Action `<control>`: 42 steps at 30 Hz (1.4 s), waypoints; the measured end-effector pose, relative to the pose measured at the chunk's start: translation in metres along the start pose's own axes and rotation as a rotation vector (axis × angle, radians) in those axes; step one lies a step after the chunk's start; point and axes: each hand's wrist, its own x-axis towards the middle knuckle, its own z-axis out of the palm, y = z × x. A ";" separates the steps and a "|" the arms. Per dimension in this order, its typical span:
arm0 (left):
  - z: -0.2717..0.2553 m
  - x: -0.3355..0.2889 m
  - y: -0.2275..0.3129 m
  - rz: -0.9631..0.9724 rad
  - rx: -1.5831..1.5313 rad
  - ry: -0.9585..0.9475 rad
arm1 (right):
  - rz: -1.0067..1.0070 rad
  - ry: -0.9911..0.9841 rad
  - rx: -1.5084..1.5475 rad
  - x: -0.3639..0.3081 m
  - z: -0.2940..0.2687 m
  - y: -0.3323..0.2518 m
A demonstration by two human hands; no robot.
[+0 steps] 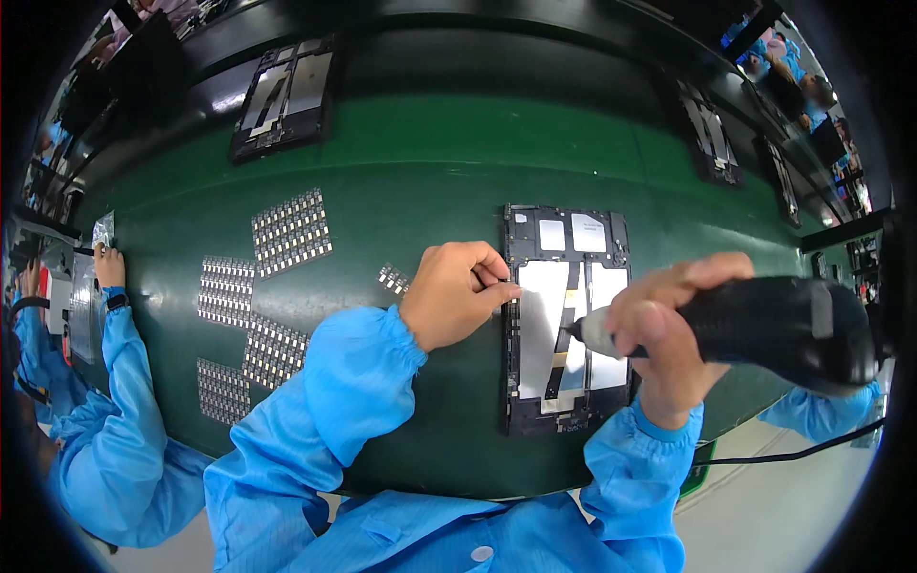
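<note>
An opened tablet (543,344) with silver battery panels and a dark ribbon strip lies upright on the green table, in front of me. My right hand (669,329) is wrapped round a black electric screwdriver (778,329) with a pale nose. Its dark tip points left, over the ribbon strip at the tablet's middle; whether it touches is unclear. At the tablet's left edge my left hand (458,294) is closed in a pinch, thumb and forefinger close to the frame. Anything between those fingertips is too small to make out. A small strip of parts (393,280) lies just left of that hand.
Several sheets of small components, among them an upper sheet (291,232) and a lower sheet (223,390), lie to the left. Another opened tablet (284,98) rests at the back; more stand at the far right. A co-worker's hand (110,267) is at the left edge. A black cable (793,456) hangs right.
</note>
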 end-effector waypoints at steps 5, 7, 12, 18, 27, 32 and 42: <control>-0.012 0.013 0.011 -0.165 -0.086 -0.153 | -0.062 -0.103 -0.009 0.019 0.018 0.034; -0.016 0.013 0.014 -0.199 -0.095 -0.172 | -0.039 -0.144 -0.082 0.020 0.023 0.040; -0.016 0.011 0.017 -0.215 -0.076 -0.163 | 0.011 -0.161 -0.069 0.018 0.026 0.047; -0.014 0.013 0.011 -0.197 -0.087 -0.173 | 0.035 -0.169 -0.086 0.020 0.026 0.051; -0.016 0.012 0.021 -0.232 -0.077 -0.165 | 0.053 -0.131 -0.070 0.019 0.029 0.051; -0.015 0.012 0.013 -0.192 -0.093 -0.152 | 0.051 -0.136 -0.086 0.018 0.029 0.051; -0.015 0.013 0.008 -0.162 -0.101 -0.173 | 0.027 -0.119 -0.024 0.016 0.029 0.055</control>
